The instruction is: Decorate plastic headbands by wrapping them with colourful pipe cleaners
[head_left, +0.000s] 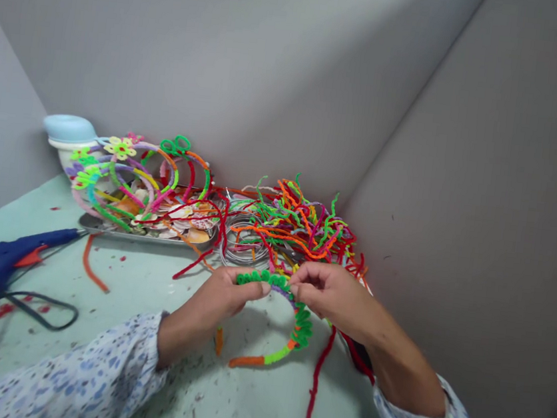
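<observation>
A headband (247, 361) wrapped in orange, lime, green and purple pipe cleaner is held up over the table between both hands. Green pipe cleaner loops (302, 327) run along its outer edge. My left hand (221, 296) pinches the top of the band, thumb in front. On the other side, my right hand (331, 299) has thumb and forefinger closed at the green loops near the top right. The fingertips partly cover what they pinch. The band's left end is hidden behind my left hand.
Behind my hands lies a heap of coloured pipe cleaners (302, 222) beside a wire coil (245, 239). Finished headbands (125, 185) stand on a metal tray (154, 239) of shells. A blue glue gun (11, 259) with its cord lies left. Grey panels enclose the table (235, 412).
</observation>
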{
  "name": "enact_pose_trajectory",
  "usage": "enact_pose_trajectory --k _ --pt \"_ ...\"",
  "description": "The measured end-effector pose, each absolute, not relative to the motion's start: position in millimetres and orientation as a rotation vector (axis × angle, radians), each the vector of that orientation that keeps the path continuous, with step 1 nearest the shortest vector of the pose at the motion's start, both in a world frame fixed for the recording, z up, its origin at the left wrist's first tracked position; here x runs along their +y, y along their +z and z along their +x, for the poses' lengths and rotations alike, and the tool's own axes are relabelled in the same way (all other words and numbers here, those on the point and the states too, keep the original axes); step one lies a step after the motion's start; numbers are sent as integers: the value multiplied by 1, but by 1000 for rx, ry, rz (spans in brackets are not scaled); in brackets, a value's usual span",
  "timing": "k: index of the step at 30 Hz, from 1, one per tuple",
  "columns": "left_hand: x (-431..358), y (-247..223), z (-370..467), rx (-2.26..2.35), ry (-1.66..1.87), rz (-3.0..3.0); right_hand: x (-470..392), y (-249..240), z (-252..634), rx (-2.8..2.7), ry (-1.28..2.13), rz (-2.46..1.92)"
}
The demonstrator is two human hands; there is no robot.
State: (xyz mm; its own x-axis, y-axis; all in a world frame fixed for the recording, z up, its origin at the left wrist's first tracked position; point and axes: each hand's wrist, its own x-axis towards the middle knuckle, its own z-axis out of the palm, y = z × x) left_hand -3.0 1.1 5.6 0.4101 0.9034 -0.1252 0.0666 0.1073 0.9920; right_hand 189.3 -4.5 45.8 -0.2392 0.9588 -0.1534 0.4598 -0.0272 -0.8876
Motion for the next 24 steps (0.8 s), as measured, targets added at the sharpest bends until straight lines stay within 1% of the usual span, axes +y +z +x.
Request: enact_pose_trajectory --k 9,14,19,24 --pt "0 4 -3 977 793 1309 -4 43 187 -1713 1245 -1470" --pt "2 0 -3 1000 811 1281 -4 43 188 -1739 1186 -1475" --pt "4 -3 -4 977 807 1289 -4 43 191 -1907 1048 -1451" --pt "6 -7 -5 982 827 1258 -7 40 190 -2044 801 -1447"
